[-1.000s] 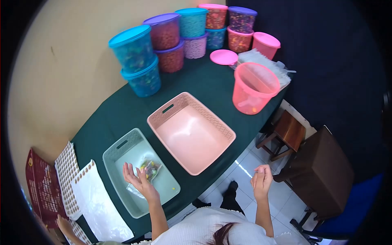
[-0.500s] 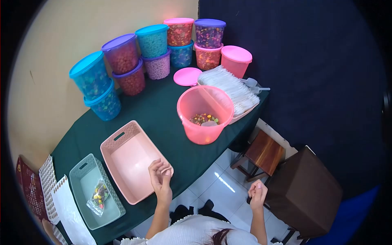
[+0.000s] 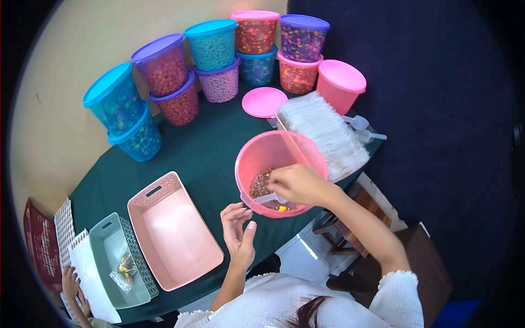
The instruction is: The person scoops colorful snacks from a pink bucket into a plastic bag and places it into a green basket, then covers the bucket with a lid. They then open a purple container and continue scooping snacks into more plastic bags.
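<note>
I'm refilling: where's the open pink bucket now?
In the head view, the open pink bucket stands near the middle, right of the pink basket, the right hand at its opening.

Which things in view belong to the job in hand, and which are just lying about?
Likely the job's: open pink bucket; scoop inside it, at the right hand; colourful pieces in the bucket.

Probably just lying about: wooden stool; maroon item; stacked tubs, lids on.

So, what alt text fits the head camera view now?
A person's right hand reaches into an open pink tub of small pieces, by a clear scoop; the left hand is open beside it. A pink tray, green tray and stacked lidded tubs share the table.
</note>
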Tool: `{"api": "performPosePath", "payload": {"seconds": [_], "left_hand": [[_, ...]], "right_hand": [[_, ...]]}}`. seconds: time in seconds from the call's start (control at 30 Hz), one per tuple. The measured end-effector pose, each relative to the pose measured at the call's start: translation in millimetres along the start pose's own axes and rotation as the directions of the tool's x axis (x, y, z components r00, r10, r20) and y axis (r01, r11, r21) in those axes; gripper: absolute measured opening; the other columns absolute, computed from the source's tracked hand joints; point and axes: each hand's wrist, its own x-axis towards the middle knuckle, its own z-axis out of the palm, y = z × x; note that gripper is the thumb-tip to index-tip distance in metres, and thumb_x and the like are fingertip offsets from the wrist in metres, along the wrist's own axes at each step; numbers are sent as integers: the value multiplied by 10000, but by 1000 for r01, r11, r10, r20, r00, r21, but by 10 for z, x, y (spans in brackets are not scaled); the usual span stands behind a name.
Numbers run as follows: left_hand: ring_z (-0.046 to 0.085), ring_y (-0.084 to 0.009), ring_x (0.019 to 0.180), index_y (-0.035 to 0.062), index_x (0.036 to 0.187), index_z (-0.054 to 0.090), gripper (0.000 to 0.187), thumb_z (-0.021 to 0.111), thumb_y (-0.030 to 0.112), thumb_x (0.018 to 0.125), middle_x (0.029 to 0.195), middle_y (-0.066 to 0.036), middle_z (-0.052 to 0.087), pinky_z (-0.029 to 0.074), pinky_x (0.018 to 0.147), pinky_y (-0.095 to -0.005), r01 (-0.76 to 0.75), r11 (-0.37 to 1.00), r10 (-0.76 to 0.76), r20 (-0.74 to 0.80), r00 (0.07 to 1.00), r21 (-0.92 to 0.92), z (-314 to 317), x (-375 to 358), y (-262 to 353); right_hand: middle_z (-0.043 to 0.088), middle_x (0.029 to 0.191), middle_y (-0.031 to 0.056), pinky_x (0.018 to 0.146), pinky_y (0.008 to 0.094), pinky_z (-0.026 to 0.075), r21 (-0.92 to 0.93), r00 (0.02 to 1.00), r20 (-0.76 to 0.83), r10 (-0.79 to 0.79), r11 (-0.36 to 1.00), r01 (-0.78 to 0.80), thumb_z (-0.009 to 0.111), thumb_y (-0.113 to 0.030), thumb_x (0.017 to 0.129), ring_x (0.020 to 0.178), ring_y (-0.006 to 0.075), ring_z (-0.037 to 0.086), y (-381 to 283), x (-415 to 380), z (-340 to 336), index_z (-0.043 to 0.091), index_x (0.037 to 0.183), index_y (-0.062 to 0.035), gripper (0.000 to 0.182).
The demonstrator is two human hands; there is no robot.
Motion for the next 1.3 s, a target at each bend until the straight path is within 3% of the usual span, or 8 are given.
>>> {"api": "performPosePath", "payload": {"seconds": [0.1,0.2,0.27,0.5,0.63,0.77,0.97,1.3], "left_hand": [[472,-157,961,28,1051,427,304,522,81,767,1151,-110,350,381,857,-311,-12,999,12,-19,1000,38,62,97,-14],[471,-163,951,17,1035,427,302,531,104,764,1134,-116,353,382,852,-313,-31,996,33,-20,999,82,96,149,-24],[477,-165,937,16,1025,426,298,527,100,758,1118,-117,356,385,847,-316,-29,992,35,-48,998,119,123,166,37],[492,-159,856,13,982,442,213,475,62,776,1053,-119,401,404,809,-318,-6,967,59,-203,977,253,-37,114,-52],[480,-167,839,4,948,449,179,464,60,779,997,-119,421,405,796,-310,-34,945,153,-345,926,326,22,151,-75],[478,-173,859,10,947,457,182,480,93,787,985,-119,432,410,786,-310,0,937,154,-414,897,349,132,210,-236],[433,-183,976,3,987,465,393,439,367,841,1023,-89,435,344,854,-346,41,804,98,-201,975,593,275,367,-289],[414,-184,1002,15,1006,465,302,472,263,833,1063,-97,423,321,878,-323,211,766,77,-413,908,607,613,535,-288]], "right_hand": [[589,936,82,777,421,418,-515,714,680,166,801,304,578,-289,719,1047,268,448,158,540,379,631,927,-91,292],[532,1129,114,846,523,342,-421,467,843,266,867,266,702,-193,581,1072,310,469,456,728,1103,610,1013,-106,450],[615,978,51,700,484,436,-469,741,629,235,875,121,706,-158,560,917,234,572,605,642,1663,647,945,-164,390],[617,817,116,608,348,478,-269,665,742,-83,872,409,500,-106,753,735,274,610,126,697,474,567,986,-18,258],[583,865,113,649,337,452,337,930,78,-359,887,314,547,-1,654,734,239,576,560,441,-503,587,869,-16,219],[533,820,16,659,217,420,579,614,-693,379,800,159,527,-29,791,753,98,519,1688,-273,-1021,562,892,-30,108],[522,730,-14,418,171,273,906,152,-352,924,377,-194,572,-76,766,479,23,344,3548,-1148,-773,571,915,-53,151],[557,584,64,485,260,430,471,408,-187,894,446,-761,571,-206,782,504,113,521,3550,-1180,-1031,318,1280,-158,560]]}}
